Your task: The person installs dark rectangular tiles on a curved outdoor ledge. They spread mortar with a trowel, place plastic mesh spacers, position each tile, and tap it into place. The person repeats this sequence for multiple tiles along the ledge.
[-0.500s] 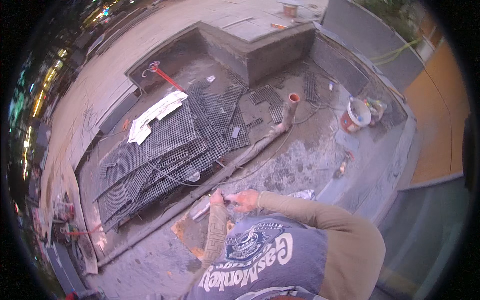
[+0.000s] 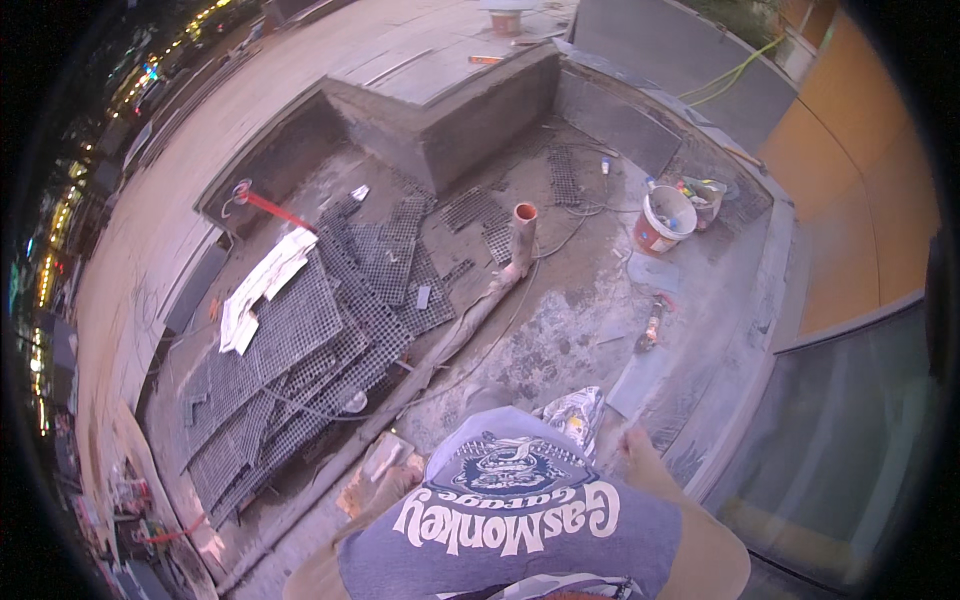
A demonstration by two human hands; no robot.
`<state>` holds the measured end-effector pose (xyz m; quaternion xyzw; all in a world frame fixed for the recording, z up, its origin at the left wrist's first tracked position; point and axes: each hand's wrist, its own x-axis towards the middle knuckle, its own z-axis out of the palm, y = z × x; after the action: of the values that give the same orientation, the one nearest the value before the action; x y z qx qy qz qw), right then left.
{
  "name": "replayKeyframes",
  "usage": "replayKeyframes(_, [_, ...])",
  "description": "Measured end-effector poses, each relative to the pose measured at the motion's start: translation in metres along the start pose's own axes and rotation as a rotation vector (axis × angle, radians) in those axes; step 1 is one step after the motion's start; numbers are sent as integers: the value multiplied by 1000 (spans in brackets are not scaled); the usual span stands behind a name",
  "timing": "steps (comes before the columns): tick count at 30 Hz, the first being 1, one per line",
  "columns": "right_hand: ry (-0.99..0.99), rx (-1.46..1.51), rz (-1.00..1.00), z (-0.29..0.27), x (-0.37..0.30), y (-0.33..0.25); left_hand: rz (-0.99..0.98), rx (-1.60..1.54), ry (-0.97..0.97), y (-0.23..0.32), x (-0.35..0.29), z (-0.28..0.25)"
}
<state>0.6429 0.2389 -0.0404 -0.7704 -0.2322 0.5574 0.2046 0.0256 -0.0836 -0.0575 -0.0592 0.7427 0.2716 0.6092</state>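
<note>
My left hand is low beside my left knee, its fingers partly curled at a grey flat piece lying on a tan, broken-edged slab. Whether those fingers grip anything is too unclear to see. Out to the right, my right hand hangs over the floor with its fingers drawn together; what they hold, if anything, is too small to make out. A crumpled silvery bag lies between my shirt and that hand. Just beyond it is a pale grey flat sheet.
Black plastic grid panels are stacked on the left, with torn white sheets on top. A wrapped pipe crosses the floor to an upright orange-mouthed end. A bucket and a small tool stand right. Low walls enclose the area.
My hands were together in front of me and have come apart. The right one has moved far to the right, the left slightly nearer. My view has shifted, and the silvery bag shows more.
</note>
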Motion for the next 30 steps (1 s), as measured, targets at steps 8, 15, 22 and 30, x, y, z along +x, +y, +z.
replayKeyframes(8, [-484, -1027, -952, 28, -114, -18, -16, 11, -22, 93, 47, 15])
replayKeyframes(15, [-210, -48, 85, 184, -27, -141, 56, -16, -138, 260, 123, 86])
replayKeyframes(22, [-181, -129, -305, 230, 31, -318, 111, -475, -491, 392, 219, 89])
replayKeyframes(30, [251, 263, 48, 155, 32, -289, 349, 158, -548, 565, 200, 195])
